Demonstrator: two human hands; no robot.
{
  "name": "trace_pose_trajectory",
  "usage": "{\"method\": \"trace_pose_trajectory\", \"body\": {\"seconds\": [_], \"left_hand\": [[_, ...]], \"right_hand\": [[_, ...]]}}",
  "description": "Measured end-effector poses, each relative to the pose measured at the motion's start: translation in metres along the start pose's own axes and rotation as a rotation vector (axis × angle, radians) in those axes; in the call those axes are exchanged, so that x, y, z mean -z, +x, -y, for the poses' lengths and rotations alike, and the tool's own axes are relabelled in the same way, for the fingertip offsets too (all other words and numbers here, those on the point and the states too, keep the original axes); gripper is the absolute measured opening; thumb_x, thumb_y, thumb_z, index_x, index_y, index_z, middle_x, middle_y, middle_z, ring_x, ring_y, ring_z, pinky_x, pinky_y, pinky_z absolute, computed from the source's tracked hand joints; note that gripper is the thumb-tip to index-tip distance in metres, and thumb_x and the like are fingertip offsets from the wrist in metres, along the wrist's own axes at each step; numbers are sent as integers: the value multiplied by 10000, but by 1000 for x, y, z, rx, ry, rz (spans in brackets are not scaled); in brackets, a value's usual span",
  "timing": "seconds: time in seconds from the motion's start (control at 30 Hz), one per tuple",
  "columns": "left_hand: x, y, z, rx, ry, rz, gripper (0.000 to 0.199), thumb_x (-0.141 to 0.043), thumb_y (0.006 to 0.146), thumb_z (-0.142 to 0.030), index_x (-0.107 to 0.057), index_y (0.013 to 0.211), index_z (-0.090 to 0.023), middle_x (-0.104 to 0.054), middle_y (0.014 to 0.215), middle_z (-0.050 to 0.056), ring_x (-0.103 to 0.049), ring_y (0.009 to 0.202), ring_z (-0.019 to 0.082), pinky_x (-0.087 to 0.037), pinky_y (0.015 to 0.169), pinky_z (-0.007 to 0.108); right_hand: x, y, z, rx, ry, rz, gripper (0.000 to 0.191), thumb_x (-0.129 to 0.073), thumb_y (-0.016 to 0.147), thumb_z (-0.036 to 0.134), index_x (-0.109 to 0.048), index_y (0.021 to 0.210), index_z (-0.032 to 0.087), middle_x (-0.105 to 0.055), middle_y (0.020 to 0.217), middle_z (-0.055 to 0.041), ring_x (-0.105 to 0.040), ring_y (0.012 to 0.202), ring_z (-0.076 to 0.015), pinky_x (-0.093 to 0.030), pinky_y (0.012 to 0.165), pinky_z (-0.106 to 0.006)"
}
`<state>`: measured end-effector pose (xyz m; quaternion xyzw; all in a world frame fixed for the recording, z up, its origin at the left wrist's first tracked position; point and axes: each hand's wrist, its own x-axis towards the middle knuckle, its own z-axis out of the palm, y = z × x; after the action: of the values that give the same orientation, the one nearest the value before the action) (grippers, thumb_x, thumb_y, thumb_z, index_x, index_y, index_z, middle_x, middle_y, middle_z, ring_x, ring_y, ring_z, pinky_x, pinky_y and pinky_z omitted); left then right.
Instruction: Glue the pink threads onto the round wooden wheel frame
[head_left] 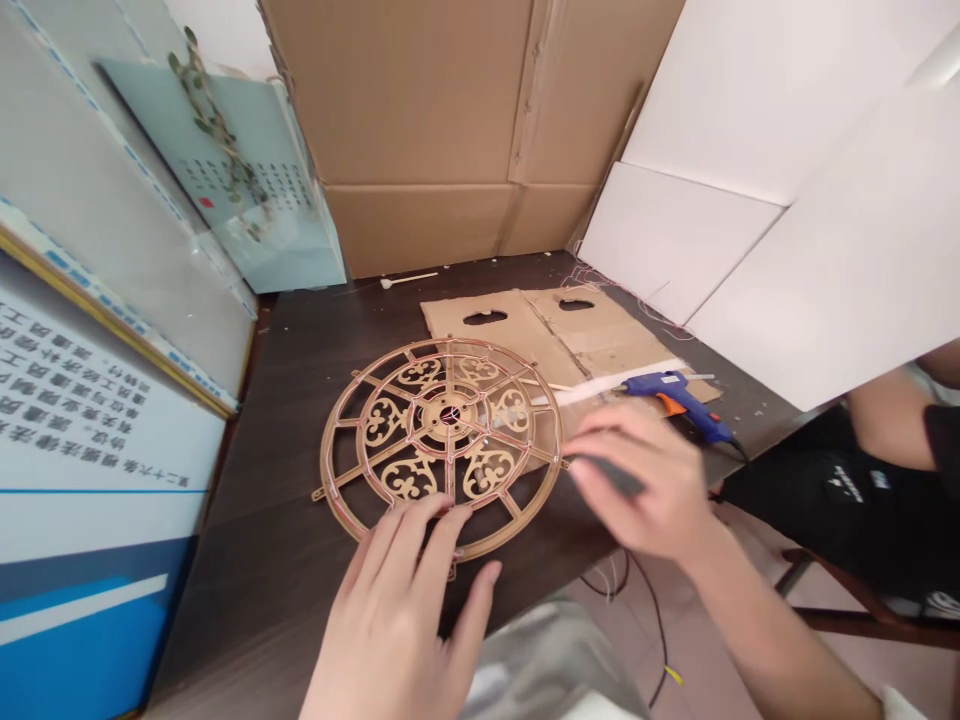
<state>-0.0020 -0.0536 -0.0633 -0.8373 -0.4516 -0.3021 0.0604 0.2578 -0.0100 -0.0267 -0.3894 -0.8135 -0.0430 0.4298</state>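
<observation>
- Gold openwork wheel (442, 445): flat on the dark table (285, 400), near the middle of the view, its near rim close to the table's front edge.
- Left hand (405, 610): fingers spread and released, fingertips pressing the wheel's rim at 6 o'clock; nothing gripped.
- Right hand (645, 480): at 3 o'clock of the wheel, closed around a small dark object (607, 472), blurred; kind of object not to be told.
- Handling, as judged: thin, pierced, light; stiff in the plane yet likely brittle at the scrollwork and slim spokes. Best taken by the outer rim on two opposite sides, or pinned flat at the hub; smooth finish probably slippery on the table.
- Blue glue gun (675, 395): at 2 o'clock, on flattened cardboard (540, 320), cord trailing off the front edge.
- Edges and room: upright cardboard box (450, 120) at 12 o'clock, printed boards (90, 400) at 9 o'clock, white panels (787, 220) at 2 o'clock; open tabletop mainly from 10 to 12 o'clock; drop-off at 5 to 6 o'clock.
</observation>
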Motion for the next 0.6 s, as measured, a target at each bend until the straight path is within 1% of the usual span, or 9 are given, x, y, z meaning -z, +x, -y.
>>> {"method": "trace_pose_trajectory", "body": {"seconds": [0.07, 0.1, 0.17, 0.23, 0.27, 0.33, 0.4, 0.5, 0.6], "left_hand": [[-1, -1, 0, -9, 5, -18, 255, -547, 1020, -285, -612, 1227, -152, -672, 1201, 125, -634, 1091, 286, -533, 907, 454], [-2, -1, 1, -5, 16, -33, 263, -544, 1024, -291, -611, 1234, -147, -667, 1207, 127, -629, 1094, 287, -522, 919, 455], [-3, -2, 1, 19, 41, -78, 290, -548, 1025, -305, -609, 1246, -128, -656, 1211, 138, -624, 1085, 291, -503, 934, 457], [-4, -3, 2, 44, 53, -126, 295, -566, 1017, -313, -609, 1236, -120, -652, 1182, 138, -627, 1047, 286, -496, 919, 446], [-4, -3, 2, 51, 54, -142, 281, -575, 1012, -310, -612, 1219, -125, -654, 1157, 131, -628, 1024, 281, -494, 904, 436], [-4, -3, 2, 49, 57, -145, 232, -584, 1005, -299, -619, 1173, -142, -663, 1106, 112, -627, 989, 275, -487, 874, 424], [-4, -4, 1, 46, 66, -131, 195, -579, 1004, -285, -618, 1140, -152, -672, 1069, 100, -626, 967, 275, -479, 859, 423], [-2, -4, 1, 38, 67, -124, 163, -559, 1006, -253, -616, 1125, -157, -679, 1053, 92, -638, 946, 263, -479, 855, 421], [-1, -4, 2, 9, 56, -128, 132, -551, 1000, -207, -630, 1100, -175, -680, 1057, 82, -658, 932, 243, -499, 845, 409]], "right_hand": [[35, -4, -28, -174, -264, -103, 104, -618, 960, 235, -697, 894, 226, -720, 906, -71, -674, 861, -247, -529, 805, -410], [54, -8, -43, -308, -413, -98, 153, -606, 977, 326, -693, 896, 228, -726, 933, -84, -677, 867, -265, -526, 805, -423], [87, -23, -70, -585, -664, 29, 344, -594, 958, 535, -692, 912, 208, -733, 975, -148, -686, 956, -355, -515, 797, -469], [108, -40, -89, -779, -791, 140, 523, -591, 909, 677, -702, 928, 166, -739, 1048, -227, -689, 1014, -424, -511, 796, -502], [111, -48, -95, -861, -770, 176, 562, -578, 903, 704, -710, 954, 161, -741, 1091, -228, -695, 1033, -423, -519, 813, -501], [106, -58, -101, -994, -620, 253, 620, -579, 845, 776, -727, 939, 181, -766, 1015, -181, -726, 956, -391, -539, 799, -483], [93, -60, -101, -1015, -555, 326, 623, -544, 817, 798, -742, 914, 215, -771, 978, -139, -729, 916, -381, -542, 769, -472], [75, -52, -99, -1022, -594, 401, 616, -513, 793, 815, -720, 854, 238, -749, 843, -116, -717, 852, -390, -525, 716, -459], [68, -46, -99, -1075, -583, 377, 588, -554, 756, 814, -703, 820, 249, -745, 800, -113, -717, 855, -394, -521, 717, -447]]}}
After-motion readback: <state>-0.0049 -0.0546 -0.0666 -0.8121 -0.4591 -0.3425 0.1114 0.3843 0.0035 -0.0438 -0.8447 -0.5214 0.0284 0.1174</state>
